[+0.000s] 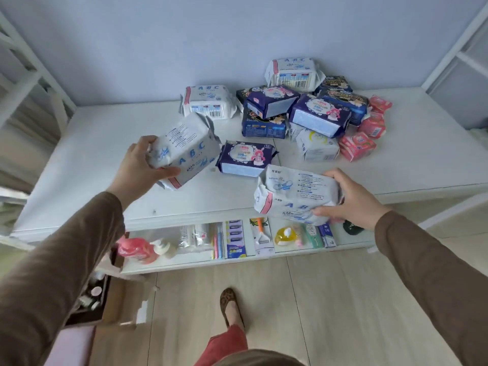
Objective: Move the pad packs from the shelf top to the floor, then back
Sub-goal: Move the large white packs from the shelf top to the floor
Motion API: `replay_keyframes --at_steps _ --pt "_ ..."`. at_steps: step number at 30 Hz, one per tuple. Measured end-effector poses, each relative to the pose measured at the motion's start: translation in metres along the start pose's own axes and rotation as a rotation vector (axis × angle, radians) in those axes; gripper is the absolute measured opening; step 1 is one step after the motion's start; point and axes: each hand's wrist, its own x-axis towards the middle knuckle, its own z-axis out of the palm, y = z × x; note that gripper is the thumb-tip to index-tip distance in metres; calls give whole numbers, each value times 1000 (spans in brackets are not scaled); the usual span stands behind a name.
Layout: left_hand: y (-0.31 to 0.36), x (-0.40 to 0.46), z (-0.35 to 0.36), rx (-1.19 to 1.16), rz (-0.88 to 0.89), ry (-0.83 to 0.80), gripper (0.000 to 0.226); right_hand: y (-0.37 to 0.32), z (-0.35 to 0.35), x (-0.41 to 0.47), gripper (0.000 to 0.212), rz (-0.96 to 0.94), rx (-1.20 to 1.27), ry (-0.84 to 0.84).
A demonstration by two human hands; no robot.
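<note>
While both arms reach over the shelf top:
Left hand: fingers and thumb clamp a white ABC pack, tilted, apparently just above the surface.
Right hand: fingers curl round a second white pack at the front edge.
Beyond the fingertips: remaining packs, piled.
</note>
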Motion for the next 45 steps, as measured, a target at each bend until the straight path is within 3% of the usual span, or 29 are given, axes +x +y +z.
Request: replay_keyframes --at_steps 5,11,17,24,32,37,45 --pt "-14 -124 -21 -58 -71 -3 68 6 41 -62 78 -12 80 -92" --pt "-68 -235 -27 54 -187 -133 88 18 113 -141 74 119 337 -166" --pt "-145 -280 -21 82 -232 -193 83 21 194 -174 74 253 436 -236" --pt "-273 -300 10 142 -323 -269 79 39 336 -185 64 489 453 -236" --pt "-441 -307 112 274 -361 -392 90 121 506 -166 62 526 373 -229" --pt "-523 -297 202 300 -419 -439 80 200 596 -143 66 501 283 -264" --pt "-629 -244 335 359 -283 -446 82 314 722 -93 65 482 296 -300"
